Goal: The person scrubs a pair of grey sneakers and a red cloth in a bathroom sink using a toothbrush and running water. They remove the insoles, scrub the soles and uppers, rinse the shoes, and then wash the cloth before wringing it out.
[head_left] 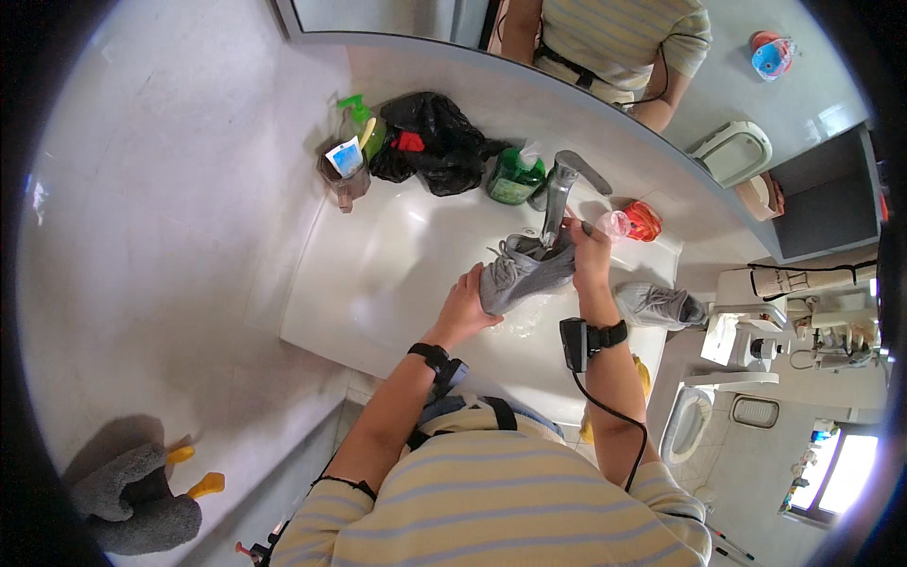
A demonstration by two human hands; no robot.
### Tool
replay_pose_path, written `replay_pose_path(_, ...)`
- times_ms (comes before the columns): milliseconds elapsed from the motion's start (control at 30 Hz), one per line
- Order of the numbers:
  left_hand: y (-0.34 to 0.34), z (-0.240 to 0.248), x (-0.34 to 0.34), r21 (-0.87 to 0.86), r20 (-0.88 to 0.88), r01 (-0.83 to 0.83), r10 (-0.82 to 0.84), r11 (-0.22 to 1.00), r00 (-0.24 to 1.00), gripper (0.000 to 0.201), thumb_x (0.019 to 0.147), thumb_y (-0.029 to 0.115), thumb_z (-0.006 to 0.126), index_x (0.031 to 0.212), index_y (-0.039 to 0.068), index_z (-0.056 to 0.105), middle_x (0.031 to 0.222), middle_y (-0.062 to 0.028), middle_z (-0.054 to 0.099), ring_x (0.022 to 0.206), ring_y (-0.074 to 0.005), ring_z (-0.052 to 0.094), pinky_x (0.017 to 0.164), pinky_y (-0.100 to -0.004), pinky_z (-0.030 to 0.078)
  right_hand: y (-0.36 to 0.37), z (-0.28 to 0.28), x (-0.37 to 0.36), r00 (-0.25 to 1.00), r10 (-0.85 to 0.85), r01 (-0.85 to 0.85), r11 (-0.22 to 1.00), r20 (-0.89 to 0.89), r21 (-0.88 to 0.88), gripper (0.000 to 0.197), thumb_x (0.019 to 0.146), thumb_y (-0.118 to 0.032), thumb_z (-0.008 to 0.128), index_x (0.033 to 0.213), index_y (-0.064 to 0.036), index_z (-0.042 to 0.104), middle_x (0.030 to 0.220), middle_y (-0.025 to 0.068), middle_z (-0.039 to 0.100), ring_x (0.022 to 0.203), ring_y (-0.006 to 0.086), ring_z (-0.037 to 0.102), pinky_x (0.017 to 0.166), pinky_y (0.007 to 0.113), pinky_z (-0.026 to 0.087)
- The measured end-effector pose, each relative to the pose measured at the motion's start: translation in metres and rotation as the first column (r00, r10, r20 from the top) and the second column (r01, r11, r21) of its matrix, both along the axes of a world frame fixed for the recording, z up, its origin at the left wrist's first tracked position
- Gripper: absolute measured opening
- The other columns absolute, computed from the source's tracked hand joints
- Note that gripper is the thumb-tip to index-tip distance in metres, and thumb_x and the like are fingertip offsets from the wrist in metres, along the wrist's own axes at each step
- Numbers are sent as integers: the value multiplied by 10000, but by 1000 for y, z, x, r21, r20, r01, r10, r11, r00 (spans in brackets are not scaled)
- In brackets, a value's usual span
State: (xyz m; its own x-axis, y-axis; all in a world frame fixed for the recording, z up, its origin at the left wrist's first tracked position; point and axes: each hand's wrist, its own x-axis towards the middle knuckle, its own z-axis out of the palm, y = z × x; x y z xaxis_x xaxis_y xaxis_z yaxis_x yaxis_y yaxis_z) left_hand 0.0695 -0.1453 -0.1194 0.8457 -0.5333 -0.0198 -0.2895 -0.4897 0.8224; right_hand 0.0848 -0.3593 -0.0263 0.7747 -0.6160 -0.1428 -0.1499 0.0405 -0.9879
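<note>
A grey lace-up sneaker (531,274) is held between my two hands over the white washbasin (364,307). My left hand (465,310) is closed round its toe end. At the heel end, my right hand (592,253) grips the collar. The opening lies directly under the spout of the metal faucet (557,200), and the laces hang at its far left side. Bright wet glints show in the basin just below the sole. A second grey sneaker (654,304) rests at the basin's right edge, beside my right forearm.
Behind the basin stand a black plastic bag (439,146), a green bottle (516,177), a green pump bottle (364,123) and a brownish cup (342,175). A red package (643,220) sits right of the faucet. A mirror (605,47) borders the far side; a toilet (687,425) stands at right.
</note>
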Motion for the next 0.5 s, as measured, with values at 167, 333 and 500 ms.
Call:
replay_pose_path(167, -7, 0, 15, 27, 57, -24, 23, 999, 998, 1011, 524, 214, 801, 1318, -26, 223, 1180, -236, 450, 1090, -394, 457, 941, -434, 376, -1, 18, -9, 999, -22, 13, 974, 34, 225, 253, 914, -155, 505, 968, 72, 603, 831, 127, 643, 754, 153, 570, 707, 243, 442)
replay_pose_path(333, -17, 5, 26, -15, 34, 34, -34, 999, 999, 992, 537, 193, 791, 1318, -28, 221, 1234, -224, 411, 1129, -390, 421, 972, -437, 344, -7, 17, -18, 995, -16, -5, 978, 99, 208, 263, 926, -164, 479, 1008, 62, 586, 869, 148, 655, 766, 160, 584, 703, 253, 454)
replay_pose_path(500, -33, 1, 50, -26, 157, 14, -10, 1000, 988, 942, 571, 202, 787, 1323, 33, 246, 1254, -193, 388, 1146, -392, 395, 982, -446, 349, -6, 22, -21, 975, -97, 46, 968, 199, 246, 278, 939, -178, 458, 1026, 57, 578, 912, 138, 654, 764, 150, 583, 709, 255, 458)
